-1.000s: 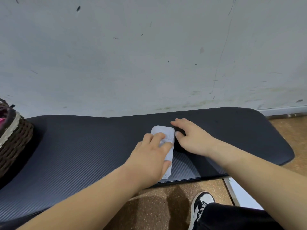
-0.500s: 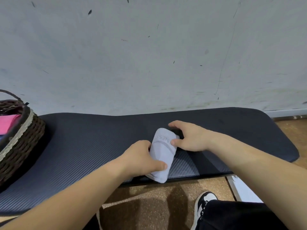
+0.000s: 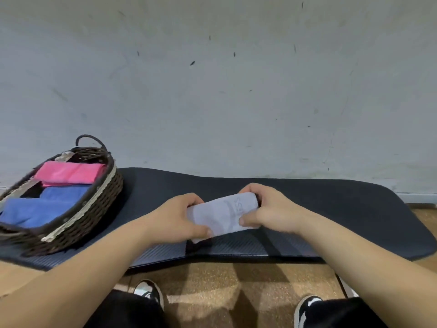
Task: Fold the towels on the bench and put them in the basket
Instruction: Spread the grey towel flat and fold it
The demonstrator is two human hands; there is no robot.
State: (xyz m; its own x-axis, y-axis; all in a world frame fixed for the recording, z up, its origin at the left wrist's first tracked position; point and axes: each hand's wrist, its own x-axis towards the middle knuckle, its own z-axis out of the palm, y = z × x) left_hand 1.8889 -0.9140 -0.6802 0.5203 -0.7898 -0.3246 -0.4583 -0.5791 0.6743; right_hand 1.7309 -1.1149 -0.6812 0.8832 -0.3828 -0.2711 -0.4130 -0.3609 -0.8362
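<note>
- Head view: the small folded pale lilac towel [image 3: 223,213] was held up just above the dark padded bench w/ ribbed cover [image 3: 331,204], near the middle of it.
- The left hand [image 3: 176,220] pinched the towel's left end, thumb on the near side, fingers curled over the far side. The right hand [image 3: 267,210] pinched the right end the same way. Both were closed on the cloth, not wide.
- The towel's long side ran left to right, w/ the right end a bit farther from the person than the left end. Faint print showed on top.
- The brown woven wicker basket w/ a pale trim [image 3: 94,197] sat on the bench's left end, well apart from the towel. So the towel had to go left. The left hand was nearer the basket, I think.
- Inside the basket lay a folded pink towel [image 3: 68,172] at the back & folded blue towels [image 3: 40,208] in front.
- No other loose towel showed on the bench, so this looked like the last one or close to it.
- Only one view given. Black-and-white shoes [image 3: 150,293] showed on the brown floor [image 3: 212,275] below.
</note>
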